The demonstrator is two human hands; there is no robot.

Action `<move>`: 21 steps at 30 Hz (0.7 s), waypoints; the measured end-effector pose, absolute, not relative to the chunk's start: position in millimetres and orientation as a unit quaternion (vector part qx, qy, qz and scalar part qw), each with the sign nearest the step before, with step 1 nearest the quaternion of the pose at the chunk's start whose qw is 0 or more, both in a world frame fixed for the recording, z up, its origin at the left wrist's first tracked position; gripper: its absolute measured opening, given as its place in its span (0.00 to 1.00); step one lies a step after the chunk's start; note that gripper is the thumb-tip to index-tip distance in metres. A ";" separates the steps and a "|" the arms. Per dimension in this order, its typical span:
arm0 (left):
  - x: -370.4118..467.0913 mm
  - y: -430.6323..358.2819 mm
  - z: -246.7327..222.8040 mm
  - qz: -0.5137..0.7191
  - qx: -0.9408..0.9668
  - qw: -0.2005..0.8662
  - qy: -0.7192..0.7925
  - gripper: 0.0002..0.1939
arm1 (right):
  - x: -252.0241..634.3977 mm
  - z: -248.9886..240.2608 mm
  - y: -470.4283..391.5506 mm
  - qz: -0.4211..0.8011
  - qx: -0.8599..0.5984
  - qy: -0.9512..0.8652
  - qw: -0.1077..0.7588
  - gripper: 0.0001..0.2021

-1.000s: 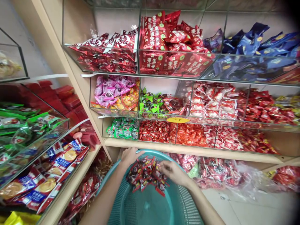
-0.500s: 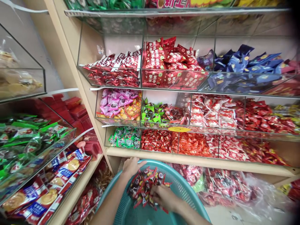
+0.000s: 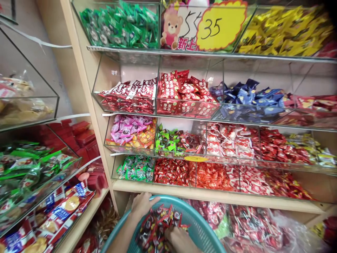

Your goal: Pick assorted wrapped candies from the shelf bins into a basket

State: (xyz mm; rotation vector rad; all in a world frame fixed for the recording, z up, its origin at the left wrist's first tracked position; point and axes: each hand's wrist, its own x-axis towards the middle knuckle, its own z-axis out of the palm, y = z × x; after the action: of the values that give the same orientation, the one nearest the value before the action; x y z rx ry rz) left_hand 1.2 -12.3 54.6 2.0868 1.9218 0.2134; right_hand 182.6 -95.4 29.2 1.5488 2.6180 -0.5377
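Note:
A teal plastic basket [image 3: 204, 225] with perforated sides stands below the shelves at the bottom of the view. My left hand [image 3: 141, 204] is closed over its far left rim. Inside lies a heap of small wrapped candies [image 3: 154, 225] in dark brown, red and yellow wrappers. My right hand [image 3: 180, 239] is in the basket at the right side of this heap, its fingers curled in among the candies. The fingertips are partly hidden by the wrappers.
Clear-fronted candy bins [image 3: 173, 172] fill the shelves ahead. A yellow price sign [image 3: 219, 26] hangs at the top. Left is another shelf with green-wrapped packets [image 3: 31, 165] and blue-red packets [image 3: 63, 207]. Bagged red candies [image 3: 250, 225] lie under the bottom wooden ledge [image 3: 223, 200].
The view has tilted up, so shelves, basket and hands sit lower and the price sign shows. My left hand stays on the rim; my right hand remains in the candies.

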 end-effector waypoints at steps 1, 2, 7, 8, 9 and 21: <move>0.6 -11.8 53.3 0.075 0.724 0.148 0.669 0.32 | 182.7 41.4 -95.1 -0.178 0.498 0.849 0.009 0.10; -0.1 -11.2 51.7 0.074 0.724 0.147 0.670 0.32 | 183.6 57.0 -94.3 -0.181 0.490 0.852 -0.022 0.08; -3.0 -7.7 41.8 0.072 0.727 0.140 0.669 0.33 | 203.6 168.1 -76.0 -0.130 0.427 0.872 -0.202 0.10; -3.4 -7.4 40.7 0.074 0.727 0.140 0.668 0.33 | 211.0 191.2 -68.2 -0.100 0.424 0.871 -0.225 0.10; -3.6 -7.5 40.3 0.075 0.727 0.140 0.668 0.32 | 219.4 212.4 -59.0 -0.065 0.417 0.874 -0.242 0.11; -2.8 -13.6 50.3 0.079 0.721 0.163 0.669 0.33 | 288.6 268.8 23.6 0.144 0.481 0.849 -0.164 0.11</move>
State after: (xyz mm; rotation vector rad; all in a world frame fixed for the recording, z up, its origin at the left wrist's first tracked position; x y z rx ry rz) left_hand -2.8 -13.6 50.3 2.0552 1.9094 0.2247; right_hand 288.6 23.6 268.8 1.6932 2.9873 0.5066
